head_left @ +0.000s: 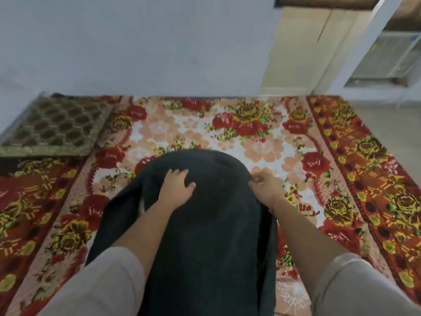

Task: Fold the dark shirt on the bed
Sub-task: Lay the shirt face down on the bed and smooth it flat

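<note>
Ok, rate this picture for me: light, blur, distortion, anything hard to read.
Head view: the light is flat and dim, with no hard shadows; the whole frame is soft and fine detail is smeared; wide-angle stretch splays the sides of the bed; the shirt is so dark that its folds barely show.

**Inspector:** Garments on the bed?
**Clerk:** One dark shirt (205, 236).
**Inspector:** Hands and sleeves?
**Clerk:** Two hands, one left hand (176, 187) and one right hand (266, 184). Two pale sleeves, a left sleeve (102, 286) and a right sleeve (364, 286).
**Inspector:** Bedding?
**Clerk:** One floral bedspread (250, 133) and one quilted cushion (54, 126).
</note>
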